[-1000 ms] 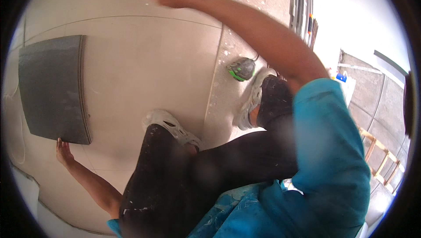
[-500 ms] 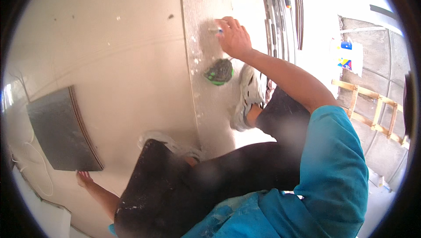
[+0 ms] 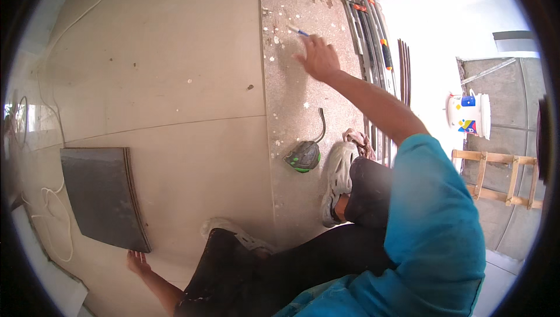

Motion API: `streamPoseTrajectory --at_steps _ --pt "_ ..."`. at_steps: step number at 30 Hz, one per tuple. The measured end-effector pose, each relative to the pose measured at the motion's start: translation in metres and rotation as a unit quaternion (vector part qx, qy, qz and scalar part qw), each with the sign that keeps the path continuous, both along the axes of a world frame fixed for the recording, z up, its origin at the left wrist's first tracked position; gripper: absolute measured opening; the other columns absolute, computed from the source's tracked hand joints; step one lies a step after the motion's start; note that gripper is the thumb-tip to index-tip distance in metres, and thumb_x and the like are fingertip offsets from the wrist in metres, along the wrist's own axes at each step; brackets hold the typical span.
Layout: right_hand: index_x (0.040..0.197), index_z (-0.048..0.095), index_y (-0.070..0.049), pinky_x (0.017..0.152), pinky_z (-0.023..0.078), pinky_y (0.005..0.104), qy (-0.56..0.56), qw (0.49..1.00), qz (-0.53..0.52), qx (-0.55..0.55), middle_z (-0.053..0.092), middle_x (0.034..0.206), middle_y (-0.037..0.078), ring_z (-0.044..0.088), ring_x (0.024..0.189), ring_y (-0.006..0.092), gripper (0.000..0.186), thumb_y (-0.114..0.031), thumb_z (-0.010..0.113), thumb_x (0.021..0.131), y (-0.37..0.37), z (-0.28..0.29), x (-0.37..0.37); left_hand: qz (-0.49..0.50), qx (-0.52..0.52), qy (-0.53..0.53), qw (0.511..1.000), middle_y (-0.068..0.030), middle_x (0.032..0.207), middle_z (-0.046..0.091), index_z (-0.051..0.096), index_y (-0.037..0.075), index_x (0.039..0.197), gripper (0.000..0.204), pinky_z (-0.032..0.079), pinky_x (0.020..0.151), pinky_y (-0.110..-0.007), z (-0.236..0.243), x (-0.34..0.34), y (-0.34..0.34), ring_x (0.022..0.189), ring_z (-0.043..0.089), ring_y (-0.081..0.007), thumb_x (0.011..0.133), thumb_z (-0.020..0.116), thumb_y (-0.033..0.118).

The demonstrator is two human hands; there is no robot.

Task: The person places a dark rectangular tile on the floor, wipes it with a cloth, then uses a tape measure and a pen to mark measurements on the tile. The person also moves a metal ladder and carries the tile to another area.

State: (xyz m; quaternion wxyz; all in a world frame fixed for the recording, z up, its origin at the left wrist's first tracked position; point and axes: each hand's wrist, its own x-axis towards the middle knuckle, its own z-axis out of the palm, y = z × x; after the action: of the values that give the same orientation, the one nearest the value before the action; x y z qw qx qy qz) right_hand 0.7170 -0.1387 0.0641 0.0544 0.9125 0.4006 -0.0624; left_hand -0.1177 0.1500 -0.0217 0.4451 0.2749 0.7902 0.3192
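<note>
My right hand (image 3: 321, 58) reaches forward over a speckled slab (image 3: 315, 95), thumb and fingers apart. Just past its fingertips is a slim white-and-blue stick (image 3: 298, 29), like a marker or small brush; I cannot tell whether they still touch it. Closer to me on the slab lies a black-and-green tape measure (image 3: 303, 157) with a dark curved strip or strap. At the lower left, my left hand (image 3: 138, 262) has its fingers stretched against the near edge of a short stack of dark grey panels (image 3: 102, 194).
Long metal rails with orange ends (image 3: 364, 7) lie along the slab's right side, with thin brown strips (image 3: 404, 72) beyond. A crumpled cloth (image 3: 360, 140) is beside my right shoe. Farther right are a white bucket (image 3: 477, 115) and a wooden ladder-like frame (image 3: 496, 178). White cable (image 3: 69, 229) lies at left.
My right hand has moved forward along the slab and its fingers have spread. The slim stick has shifted forward, out past the fingertips. My left hand stays at the panels' edge. The view has shifted.
</note>
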Motion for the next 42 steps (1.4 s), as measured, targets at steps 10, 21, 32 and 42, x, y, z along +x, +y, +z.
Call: streamPoseTrajectory --at_steps 10,21,32,42 --pt "0.151 0.024 -0.016 0.108 0.031 0.0539 0.304 0.841 0.398 -0.204 0.032 0.147 0.018 0.035 0.134 0.0347 0.093 -0.045 0.075 0.079 -0.106 0.016 -0.143 0.007 0.005 0.021 1.000 -0.0184 0.142 0.047 0.044 -0.004 0.139 0.061 0.041 0.103 -0.045 -0.007 0.002 -0.001 0.130 0.047 -0.0338 0.093 0.060 0.033" --pt "0.137 0.042 -0.003 0.101 0.043 0.0456 -0.004 0.993 0.057 0.106 0.050 0.133 0.021 0.051 0.121 0.0365 0.081 -0.035 0.077 0.071 -0.050 -0.035 0.067 -0.016 -0.036 0.006 0.999 -0.0182 0.144 0.046 0.044 -0.001 0.140 0.066 0.044 0.099 -0.047 0.004 0.050 -0.020 0.131 0.045 -0.0341 0.091 0.064 0.037" --pt "0.137 0.042 -0.003 0.097 0.045 0.0435 0.128 0.952 0.260 0.103 0.049 0.133 0.018 0.052 0.118 0.0336 0.065 -0.023 0.072 0.083 0.111 0.000 -0.069 -0.011 -0.028 0.086 0.996 -0.0160 0.113 0.062 0.050 -0.007 0.134 0.061 0.053 0.083 -0.037 0.039 0.081 -0.048 0.098 0.061 -0.0231 0.091 0.064 0.034" --pt "0.133 0.046 0.006 0.098 0.046 0.0391 0.294 0.917 0.250 0.104 0.057 0.128 0.021 0.057 0.118 0.0298 0.064 -0.031 0.069 0.086 0.338 -0.014 -0.360 -0.045 -0.055 0.044 0.996 -0.0185 0.118 0.061 0.050 -0.011 0.129 0.063 0.048 0.088 -0.035 0.060 0.109 -0.051 0.104 0.060 -0.0229 0.093 0.062 0.039"
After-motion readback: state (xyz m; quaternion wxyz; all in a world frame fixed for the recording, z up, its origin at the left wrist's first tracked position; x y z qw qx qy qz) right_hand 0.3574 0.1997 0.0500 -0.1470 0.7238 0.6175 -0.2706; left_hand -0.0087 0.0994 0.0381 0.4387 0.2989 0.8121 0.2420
